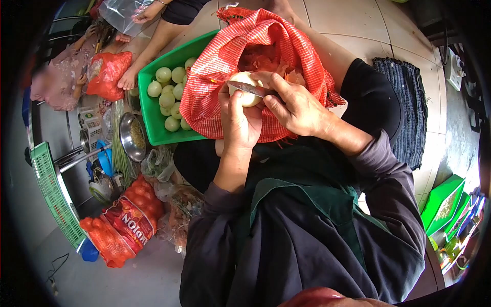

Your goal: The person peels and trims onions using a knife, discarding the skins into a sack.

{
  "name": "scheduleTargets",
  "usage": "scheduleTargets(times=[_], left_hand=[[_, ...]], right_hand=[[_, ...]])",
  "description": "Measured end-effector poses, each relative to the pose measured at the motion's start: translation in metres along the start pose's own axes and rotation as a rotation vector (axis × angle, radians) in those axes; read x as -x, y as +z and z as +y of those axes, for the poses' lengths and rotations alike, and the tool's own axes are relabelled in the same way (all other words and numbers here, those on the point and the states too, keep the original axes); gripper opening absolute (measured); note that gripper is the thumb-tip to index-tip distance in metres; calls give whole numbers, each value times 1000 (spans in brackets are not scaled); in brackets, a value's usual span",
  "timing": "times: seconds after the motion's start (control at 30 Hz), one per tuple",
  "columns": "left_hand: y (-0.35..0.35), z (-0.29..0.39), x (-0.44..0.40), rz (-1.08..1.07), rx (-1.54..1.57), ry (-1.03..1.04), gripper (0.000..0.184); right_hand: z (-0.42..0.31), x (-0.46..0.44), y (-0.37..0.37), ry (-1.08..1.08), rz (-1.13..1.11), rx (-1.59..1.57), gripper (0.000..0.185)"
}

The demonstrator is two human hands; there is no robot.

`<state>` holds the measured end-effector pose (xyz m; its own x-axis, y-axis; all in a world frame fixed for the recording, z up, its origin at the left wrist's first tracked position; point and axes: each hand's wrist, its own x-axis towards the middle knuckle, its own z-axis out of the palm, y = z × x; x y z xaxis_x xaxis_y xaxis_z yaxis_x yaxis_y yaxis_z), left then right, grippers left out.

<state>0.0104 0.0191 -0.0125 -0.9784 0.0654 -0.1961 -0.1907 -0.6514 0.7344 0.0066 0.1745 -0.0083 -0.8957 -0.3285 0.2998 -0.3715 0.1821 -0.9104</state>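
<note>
My left hand (pixel 239 120) holds a pale peeled onion (pixel 246 82) from below and the left side. In my right hand (pixel 296 105) is a small knife (pixel 253 88), its blade lying across the face of the onion. Both hands are over the open mouth of a red and white striped mesh sack (pixel 212 66), which has onion skins (pixel 294 77) inside. Just left of the sack stands a green tub (pixel 149 123) holding several peeled onions (pixel 168 100).
A full red mesh bag (pixel 128 220) lies at the lower left, near a metal bowl (pixel 132 137) and a green crate (pixel 56 197). Another person (pixel 59 82) sits at the upper left. A dark woven mat (pixel 404 112) is on the right.
</note>
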Motion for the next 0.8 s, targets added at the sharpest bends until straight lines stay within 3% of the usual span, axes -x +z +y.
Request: scheduleTargets(times=[0.17,0.27,0.4,0.7,0.8], left_hand=[[4,-2,1,29,-57,7,37],[3,-5,0,24,-29,12,48],[6,-4,-1,20,-43,-1,47],[7,-7,0,16,-54,-14,45],[5,-5,-1,9,-76,-21,43]], right_hand=[[0,0,0,38,0,77,39],[-1,-1,0,62,10,71,36],[-4,-2,-2,126,-1,30,33],[4,-6,-4,52,54,38,23],[4,-5,-5,111,20,-41,28]])
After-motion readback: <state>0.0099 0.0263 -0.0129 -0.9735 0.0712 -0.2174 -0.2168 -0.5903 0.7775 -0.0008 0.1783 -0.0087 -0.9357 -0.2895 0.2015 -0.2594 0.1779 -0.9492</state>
